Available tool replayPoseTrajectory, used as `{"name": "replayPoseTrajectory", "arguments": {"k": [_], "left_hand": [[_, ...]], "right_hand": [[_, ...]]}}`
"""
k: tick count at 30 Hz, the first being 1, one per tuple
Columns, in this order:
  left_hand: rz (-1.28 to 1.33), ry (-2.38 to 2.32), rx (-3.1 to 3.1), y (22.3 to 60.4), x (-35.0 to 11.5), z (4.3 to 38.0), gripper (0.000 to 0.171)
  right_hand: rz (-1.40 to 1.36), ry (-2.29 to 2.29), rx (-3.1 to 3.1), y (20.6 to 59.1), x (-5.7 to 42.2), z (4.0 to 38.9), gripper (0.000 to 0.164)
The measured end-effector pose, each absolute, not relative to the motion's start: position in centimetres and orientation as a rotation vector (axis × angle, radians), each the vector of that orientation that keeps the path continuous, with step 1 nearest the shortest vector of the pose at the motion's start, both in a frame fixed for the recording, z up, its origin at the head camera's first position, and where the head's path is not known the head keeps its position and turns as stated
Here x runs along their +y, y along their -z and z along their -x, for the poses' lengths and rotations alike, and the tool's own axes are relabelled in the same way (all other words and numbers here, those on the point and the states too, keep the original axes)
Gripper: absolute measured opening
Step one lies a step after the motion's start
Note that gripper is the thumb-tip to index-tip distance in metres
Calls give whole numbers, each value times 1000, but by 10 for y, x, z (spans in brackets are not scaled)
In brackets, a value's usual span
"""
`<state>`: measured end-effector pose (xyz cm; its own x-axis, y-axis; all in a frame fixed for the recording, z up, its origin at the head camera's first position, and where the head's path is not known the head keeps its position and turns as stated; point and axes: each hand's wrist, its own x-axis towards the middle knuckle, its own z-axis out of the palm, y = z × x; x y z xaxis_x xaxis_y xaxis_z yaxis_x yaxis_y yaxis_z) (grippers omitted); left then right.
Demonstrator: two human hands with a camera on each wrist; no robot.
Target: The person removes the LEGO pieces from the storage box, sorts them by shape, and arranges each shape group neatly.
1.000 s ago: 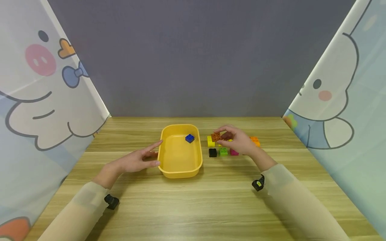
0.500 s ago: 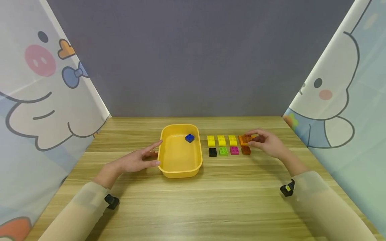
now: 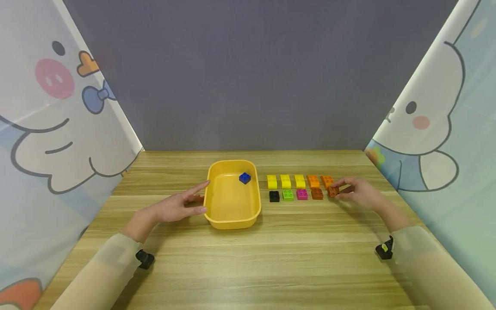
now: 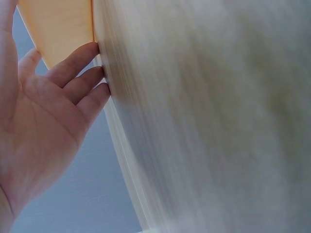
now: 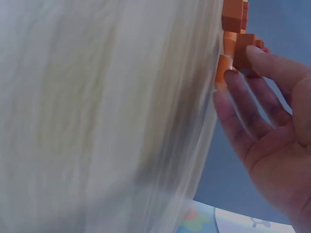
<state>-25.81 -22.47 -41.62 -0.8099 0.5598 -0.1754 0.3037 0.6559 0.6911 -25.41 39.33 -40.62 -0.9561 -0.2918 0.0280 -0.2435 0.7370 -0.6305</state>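
Observation:
My right hand (image 3: pixel 360 193) pinches a brown toy building brick (image 3: pixel 333 191) between thumb and fingers, at the right end of the near row. In the right wrist view the held brown brick (image 5: pixel 244 52) shows close to the orange bricks and another brown one. My left hand (image 3: pixel 176 206) lies against the left side of a yellow tray (image 3: pixel 232 224), fingers spread and fairly straight, fingertips at its rim. The left wrist view shows the left palm (image 4: pixel 43 116) beside the tray wall (image 4: pixel 63 24). Inside the tray, a blue brick (image 3: pixel 245 178) sits near the far right corner.
The far row has several yellow bricks (image 3: pixel 285 181) and two orange bricks (image 3: pixel 313 182). In the near row lie a black brick (image 3: pixel 274 196), a green one (image 3: pixel 288 195), a magenta one (image 3: pixel 302 194) and another brown one (image 3: pixel 317 193). A grey panel (image 3: pixel 252 77) stands behind the table.
My right hand has carried the brown brick rightward from above the yellow bricks, past the orange ones, to the near row's right end. The left hand has stayed at the tray.

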Motion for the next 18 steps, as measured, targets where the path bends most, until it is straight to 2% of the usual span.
{"name": "replayPoseTrajectory", "arguments": {"k": [18], "left_hand": [[-678,-953,2500,415,-225,257,93]], "right_hand": [[397,855,2884,412,394,255,36]]}}
